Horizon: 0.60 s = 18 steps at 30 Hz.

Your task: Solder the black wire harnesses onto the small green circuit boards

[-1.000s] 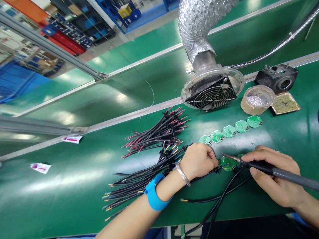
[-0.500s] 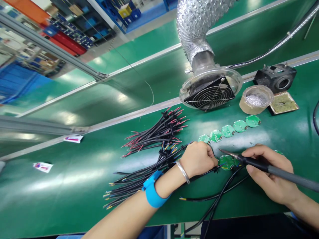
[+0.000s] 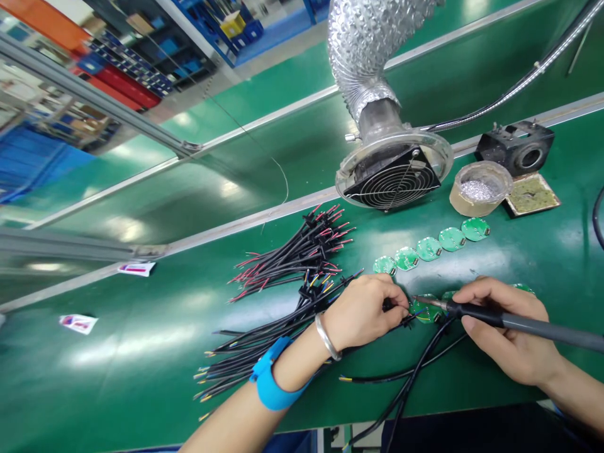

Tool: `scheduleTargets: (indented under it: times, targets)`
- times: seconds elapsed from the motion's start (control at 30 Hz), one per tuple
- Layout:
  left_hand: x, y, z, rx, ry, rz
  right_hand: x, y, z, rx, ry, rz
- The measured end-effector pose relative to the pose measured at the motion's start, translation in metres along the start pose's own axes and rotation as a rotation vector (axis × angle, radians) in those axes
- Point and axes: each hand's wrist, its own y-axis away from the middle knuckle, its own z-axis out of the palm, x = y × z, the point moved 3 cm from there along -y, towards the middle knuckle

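Observation:
My right hand (image 3: 512, 333) grips a soldering iron (image 3: 481, 313) by its dark handle. The iron's tip points left, over the upper left part of a round green circuit board (image 3: 428, 310). Coloured wires lie on that board, beside a black cable (image 3: 409, 319) reaching its left edge. My left hand (image 3: 370, 309) is closed in a pinch at this edge, above the cable; what is between the fingertips is hidden. Partly behind the iron and my right fingers are other boards. More black cables (image 3: 419, 365) cross the bench below.
Bundled black cables with red ends (image 3: 297, 251) and with multicoloured ends (image 3: 264, 336) lie left. Beyond my hands runs a row of green boards (image 3: 428, 248). A fume extractor (image 3: 394, 179) overhangs the bench, near a tub of silvery bits (image 3: 457, 195), a sponge tray (image 3: 533, 194) and an iron holder (image 3: 516, 148).
The soldering iron's tip has come down from beyond the board onto its upper left part. My left hand has turned slightly, its thumb and forefinger now showing more. The view has shifted a little.

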Motion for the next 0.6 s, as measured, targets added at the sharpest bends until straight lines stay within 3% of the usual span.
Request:
scheduleTargets:
  times: [0.2,0.43,0.6]
  targets:
    - [0.002,0.000,0.005,0.034,-0.157,-0.020,0.001,0.002,0.000,-0.035,-0.016,-0.001]
    - [0.004,0.005,0.008,-0.044,-0.380,0.148,0.001,0.001,0.001,-0.036,0.010,0.009]
    - [0.007,0.005,0.014,-0.023,-0.470,0.118,0.000,0.000,0.002,-0.032,0.019,0.006]
